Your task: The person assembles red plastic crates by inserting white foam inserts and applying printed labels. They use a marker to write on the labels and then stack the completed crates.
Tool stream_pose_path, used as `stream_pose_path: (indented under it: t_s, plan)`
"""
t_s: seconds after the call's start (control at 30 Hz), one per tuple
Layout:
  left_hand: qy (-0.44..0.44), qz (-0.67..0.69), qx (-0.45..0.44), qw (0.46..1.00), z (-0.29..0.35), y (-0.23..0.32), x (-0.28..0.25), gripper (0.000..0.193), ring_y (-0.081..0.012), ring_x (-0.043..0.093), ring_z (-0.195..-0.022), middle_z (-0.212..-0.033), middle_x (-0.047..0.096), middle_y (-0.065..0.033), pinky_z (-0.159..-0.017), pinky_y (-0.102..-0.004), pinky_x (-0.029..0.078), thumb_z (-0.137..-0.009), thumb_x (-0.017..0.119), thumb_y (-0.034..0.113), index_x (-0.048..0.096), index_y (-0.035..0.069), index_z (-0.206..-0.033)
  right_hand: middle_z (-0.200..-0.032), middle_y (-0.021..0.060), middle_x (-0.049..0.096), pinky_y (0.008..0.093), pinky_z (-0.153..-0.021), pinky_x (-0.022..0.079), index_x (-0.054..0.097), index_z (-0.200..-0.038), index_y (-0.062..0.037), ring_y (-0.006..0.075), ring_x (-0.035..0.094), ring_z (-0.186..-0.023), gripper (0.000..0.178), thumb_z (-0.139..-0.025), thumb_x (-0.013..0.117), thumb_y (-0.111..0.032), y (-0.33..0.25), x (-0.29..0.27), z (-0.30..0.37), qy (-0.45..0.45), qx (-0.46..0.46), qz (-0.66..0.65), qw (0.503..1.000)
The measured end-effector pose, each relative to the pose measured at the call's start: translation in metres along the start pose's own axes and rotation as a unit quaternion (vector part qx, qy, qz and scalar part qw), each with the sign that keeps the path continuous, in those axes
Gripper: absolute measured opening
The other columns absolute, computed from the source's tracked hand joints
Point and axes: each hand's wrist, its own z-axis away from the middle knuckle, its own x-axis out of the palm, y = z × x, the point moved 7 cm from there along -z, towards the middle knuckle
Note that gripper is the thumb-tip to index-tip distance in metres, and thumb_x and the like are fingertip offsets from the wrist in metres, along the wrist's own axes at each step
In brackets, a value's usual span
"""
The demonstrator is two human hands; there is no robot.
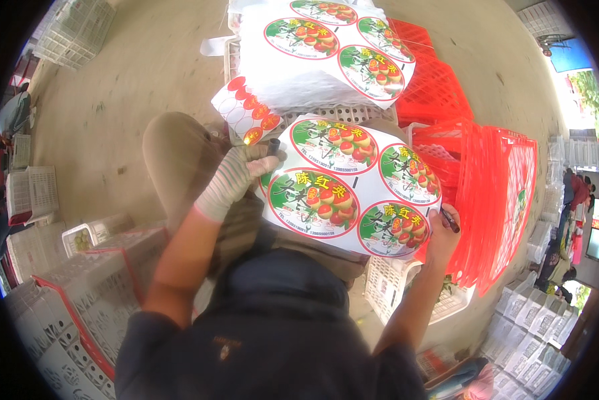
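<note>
A white sheet of oval stickers [367,179], printed with red fruit on green and white, is spread between my two hands over my lap. My left hand [236,175], in a pale striped glove with bare fingertips, pinches the sheet's left edge. A short black cylinder [273,147], perhaps a pen cap, sticks up by its fingers. At the right edge my right hand [441,239] is closed on the sheet and also holds a dark marker pen [450,221]. Ahead lies a thick stack of similar sticker sheets [293,80].
A smaller sheet of red oval stickers [249,110] leans by the stack, which rests on a pale plastic crate [353,113]. Red mesh crate lids [493,200] stand at the right. White crates [53,320] fill the left, and another cream crate [385,283] sits beside my right forearm.
</note>
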Motion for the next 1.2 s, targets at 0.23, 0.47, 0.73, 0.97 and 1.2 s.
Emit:
stream_pose_path:
  t_s: [0.23, 0.47, 0.73, 0.97, 1.2]
  plan:
    - [0.004, -0.017, 0.003, 1.0, 0.005, 0.007, -0.005, 0.039, -0.0057, 0.059, -0.079, -0.093, 0.069, -0.0001, -0.071, -0.0226, 0.047, -0.091, 0.069, 0.031, 0.072, -0.001, -0.113, -0.093, 0.0046, 0.066, 0.0236, -0.074, 0.049, 0.062, -0.114, -0.0014, 0.0099, 0.06, -0.08, 0.034, -0.084, 0.075, 0.004, -0.002, -0.014, -0.007, 0.021, -0.071, 0.102, 0.992]
    - [-0.019, 0.044, -0.013, 0.999, 0.0, -0.002, -0.001, 0.037, -0.007, 0.062, -0.085, -0.097, 0.071, -0.0022, -0.078, -0.0241, 0.049, -0.093, 0.068, 0.027, 0.071, -0.003, -0.113, -0.105, 0.0064, 0.063, 0.0322, -0.084, 0.051, 0.058, -0.115, -0.0016, 0.0157, 0.061, -0.094, 0.029, -0.09, 0.071, -0.004, -0.066, -0.044, -0.031, 0.042, -0.18, -0.051, 0.981]
    - [-0.015, -0.021, -0.086, 0.996, -0.009, -0.019, -0.002, 0.032, -0.008, 0.062, -0.092, -0.099, 0.071, -0.0024, -0.086, -0.0253, 0.05, -0.093, 0.071, 0.021, 0.071, -0.004, -0.114, -0.084, 0.0003, 0.059, 0.0217, -0.055, 0.045, 0.059, -0.12, -0.0018, 0.0066, 0.056, -0.068, 0.033, -0.095, 0.066, -0.023, -0.184, 0.023, -0.077, 0.111, -0.265, -0.026, 0.957]
    - [-0.024, -0.002, -0.055, 0.998, -0.008, -0.014, 0.003, 0.034, -0.0079, 0.062, -0.093, -0.1, 0.072, -0.0028, -0.087, -0.0254, 0.05, -0.092, 0.072, 0.022, 0.071, -0.003, -0.115, -0.107, 0.0127, 0.06, 0.0338, -0.088, 0.054, 0.052, -0.123, 0.0051, 0.0197, 0.062, -0.1, 0.037, -0.093, 0.07, -0.008, -0.26, 0.168, -0.076, 0.004, -0.352, -0.221, 0.91]
    - [-0.032, -0.069, -0.073, 0.994, -0.012, -0.014, 0.003, 0.034, -0.0063, 0.061, -0.089, -0.096, 0.071, -0.0016, -0.082, -0.0238, 0.049, -0.091, 0.073, 0.023, 0.072, -0.002, -0.113, -0.106, 0.0109, 0.063, 0.031, -0.086, 0.054, 0.057, -0.119, 0.0023, 0.017, 0.063, -0.097, 0.031, -0.092, 0.069, -0.004, -0.277, 0.262, -0.073, -0.056, -0.31, -0.306, 0.898]
